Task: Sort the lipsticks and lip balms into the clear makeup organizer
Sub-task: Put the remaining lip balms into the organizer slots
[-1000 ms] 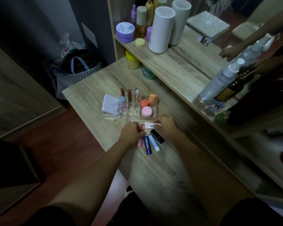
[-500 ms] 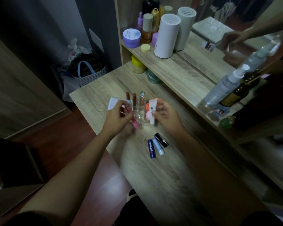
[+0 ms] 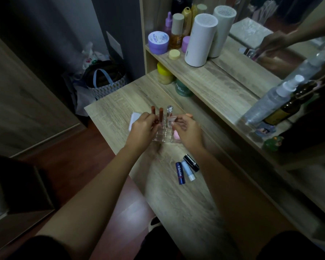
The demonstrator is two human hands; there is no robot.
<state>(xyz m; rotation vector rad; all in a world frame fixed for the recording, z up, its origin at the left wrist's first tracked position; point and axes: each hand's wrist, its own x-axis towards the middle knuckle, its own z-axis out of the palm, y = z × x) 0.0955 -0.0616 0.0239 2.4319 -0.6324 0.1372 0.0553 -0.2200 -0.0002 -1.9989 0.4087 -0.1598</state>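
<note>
Since half a second ago, both hands have been carried further over the clear makeup organizer (image 3: pixel 162 136), and the pink lipstick seen below the left hand then can no longer be made out. The white tube has been turned from upright to a tilt across the slots.

The left hand (image 3: pixel 142 130) is held curled over the left part of the organizer, its fingers drawn together near a brown lipstick (image 3: pixel 160 115); whether anything is pinched there cannot be told, since the fingertips are blurred and partly hidden. Just beyond that hand, a white compact (image 3: pixel 134 118) is seen at the organizer's left end, and another brown lipstick (image 3: pixel 153 109) stands above the knuckles. Between the two hands, a clear-capped lipstick (image 3: pixel 169 110) stands upright in a back slot.

The right hand (image 3: pixel 187 129) is partly closed, with the white tube (image 3: pixel 171 121) pinched between thumb and fingertips over the middle slots. A pink round balm (image 3: pixel 176 135) shows just under this hand.

Near the right forearm, well apart from the organizer, three items are laid side by side on the wooden table (image 3: pixel 186 212): a dark blue Nivea lip balm (image 3: pixel 180 173), a pale blue lip balm (image 3: pixel 188 170) touching it, and a black lipstick (image 3: pixel 191 163).
</note>
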